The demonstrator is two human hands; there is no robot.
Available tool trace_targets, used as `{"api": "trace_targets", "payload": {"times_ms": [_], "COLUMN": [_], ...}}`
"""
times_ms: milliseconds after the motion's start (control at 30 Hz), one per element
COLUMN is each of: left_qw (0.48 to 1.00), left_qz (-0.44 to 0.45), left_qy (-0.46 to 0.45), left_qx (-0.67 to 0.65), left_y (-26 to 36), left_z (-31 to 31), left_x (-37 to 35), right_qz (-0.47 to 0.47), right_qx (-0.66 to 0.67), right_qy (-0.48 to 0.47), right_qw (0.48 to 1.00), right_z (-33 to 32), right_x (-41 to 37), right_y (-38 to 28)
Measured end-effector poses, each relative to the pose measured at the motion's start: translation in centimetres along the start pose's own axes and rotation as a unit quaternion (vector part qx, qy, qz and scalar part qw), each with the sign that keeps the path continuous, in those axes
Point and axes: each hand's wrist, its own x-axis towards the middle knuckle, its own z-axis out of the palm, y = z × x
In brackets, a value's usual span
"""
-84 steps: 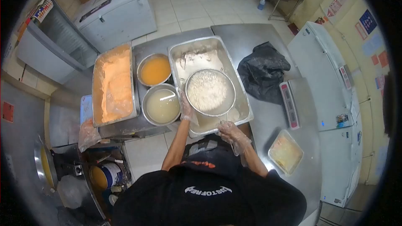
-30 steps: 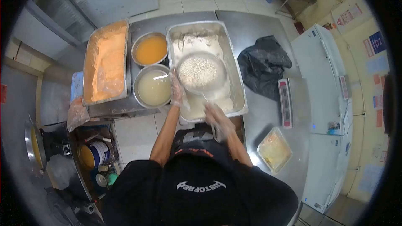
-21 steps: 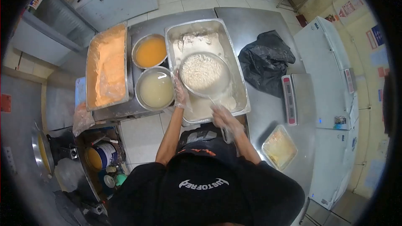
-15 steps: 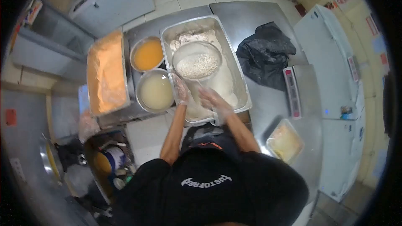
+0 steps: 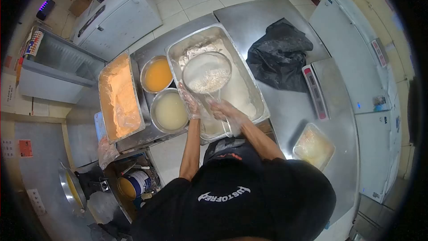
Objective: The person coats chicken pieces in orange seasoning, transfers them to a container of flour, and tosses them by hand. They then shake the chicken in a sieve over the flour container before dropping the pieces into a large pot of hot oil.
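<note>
A round mesh sieve [image 5: 206,64] is over a deep metal tray [image 5: 261,99], with pale lumps [image 5: 216,80] lying in its lower part. My right hand [image 5: 226,110], in a clear plastic glove, is closed round the sieve's handle. On the near left side of the rim, my left hand [image 5: 190,102] has its gloved fingers stretched out flat against the sieve. White flour [image 5: 238,93] spreads below and beside the sieve, and a rougher heap of flour [image 5: 215,47] rests at the tray's far end.
Left of the tray stand a bowl of orange liquid [image 5: 158,75] and a bowl of cloudy pale liquid [image 5: 170,111]. Beyond them is a tray of orange powder [image 5: 120,102]. A black plastic bag [image 5: 278,56], a scale [image 5: 315,91] and a plastic container [image 5: 314,147] lie to the right.
The pale lumps in the sieve have shifted toward its lower right and cover less of the mesh. Both hands stay at the sieve; the camera view has moved slightly.
</note>
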Motion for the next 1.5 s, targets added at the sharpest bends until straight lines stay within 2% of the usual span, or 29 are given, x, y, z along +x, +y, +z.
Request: {"api": "trace_targets", "payload": {"times_ms": [100,133,167,200,267,300,367,400,433,467,500,533,600,633,700,733,767,833,867,933,1033,1067,1167,1200,1233,1333,1400,1467,1500], "left_qw": [0.985,0.995,0.998,0.998,0.996,0.997,0.992,0.990,0.958,0.902,0.899,0.922,0.909,0.909,0.933,0.930,0.929,0.875,0.835,0.799,0.744,0.711,0.647,0.633,0.664,0.627,0.621,0.626,0.636], "left_qz": [0.163,0.098,0.032,0.011,0.062,0.054,-0.031,-0.031,-0.075,-0.115,-0.116,-0.079,-0.088,-0.085,-0.012,-0.047,-0.041,-0.078,-0.135,-0.126,-0.097,-0.128,-0.270,-0.214,-0.229,-0.270,-0.318,-0.243,-0.197], "left_qy": [0.048,0.027,0.011,-0.006,0.060,0.058,0.038,0.046,0.017,-0.014,-0.013,-0.005,0.072,0.067,0.076,0.056,0.033,-0.080,-0.118,-0.181,-0.289,-0.339,-0.437,-0.470,-0.464,-0.515,-0.510,-0.521,-0.523], "left_qx": [0.018,-0.014,-0.043,0.064,0.015,0.009,-0.119,-0.131,-0.278,-0.416,-0.422,-0.379,-0.400,-0.402,-0.351,-0.361,-0.367,-0.470,-0.521,-0.559,-0.595,-0.603,-0.563,-0.577,-0.539,-0.518,-0.503,-0.527,-0.531], "left_y": [-1.0,-0.1,0.7,0.4,-3.2,-2.0,0.4,1.5,2.4,2.8,2.5,2.3,4.1,5.6,9.9,13.0,14.5,17.7,20.0,24.5,29.3,30.5,37.8,36.0,29.1,22.6,21.0,21.6,23.1], "left_z": [-0.7,-0.9,-1.2,-1.1,0.9,0.7,-1.3,-2.0,-3.1,-4.1,-4.4,-4.6,-5.7,-6.1,-8.1,-8.9,-8.7,-8.1,-8.0,-7.5,-6.5,-6.3,-9.1,-6.7,0.0,12.1,19.3,24.1,24.8], "left_x": [1.4,1.4,1.4,0.4,-2.7,-3.3,-2.2,-1.2,-1.2,-1.8,-2.3,-2.7,-3.8,-4.5,-6.8,-7.7,-9.5,-14.2,-16.9,-22.8,-31.8,-35.1,-45.2,-49.1,-35.9,-39.7,-38.7,-38.2,-37.5], "right_qz": [0.007,0.118,0.115,0.022,-0.068,-0.109,0.000,0.007,0.011,0.016,0.016,0.015,-0.082,-0.112,-0.177,-0.187,-0.221,-0.310,-0.330,-0.388,-0.439,-0.461,-0.479,-0.480,-0.440,-0.415,-0.402,-0.387,-0.394], "right_qx": [0.027,0.028,0.020,-0.055,-0.070,-0.085,-0.017,0.001,-0.010,0.031,0.072,0.071,0.092,0.122,0.157,0.209,0.196,0.231,0.241,0.269,0.287,0.295,0.386,0.374,0.354,0.361,0.364,0.352,0.351], "right_qy": [-0.051,-0.211,-0.208,-0.124,-0.004,0.059,-0.013,-0.020,-0.013,-0.005,0.001,0.005,0.065,0.082,0.138,0.148,0.181,0.145,0.168,0.135,0.313,0.372,0.408,0.436,0.456,0.533,0.558,0.636,0.630], "right_qw": [0.998,0.970,0.971,0.990,0.995,0.989,1.000,1.000,1.000,0.999,0.997,0.997,0.990,0.983,0.962,0.948,0.938,0.911,0.897,0.871,0.791,0.750,0.675,0.663,0.688,0.643,0.628,0.567,0.570], "right_z": [-3.9,-7.4,-5.9,-2.5,0.0,1.2,1.2,-0.7,-1.1,-0.9,-0.5,0.1,1.5,1.1,1.7,1.4,2.3,3.2,3.0,2.5,1.6,2.3,5.6,6.5,4.2,-1.5,-4.4,-7.7,-8.9], "right_x": [0.0,0.1,-0.3,-1.4,-1.7,-1.9,-2.7,-3.5,-5.6,-7.9,-9.9,-12.0,-16.8,-19.2,-25.5,-28.7,-31.7,-37.4,-40.1,-45.7,-52.8,-55.2,-63.7,-66.4,-53.4,-50.6,-48.8,-47.9,-47.9], "right_y": [3.1,3.9,2.6,1.2,2.5,3.2,3.9,5.7,6.7,7.7,8.6,9.5,11.8,13.3,16.4,18.4,19.7,23.1,24.9,29.6,37.3,39.2,45.0,47.2,37.3,39.5,37.8,38.9,40.4]}}
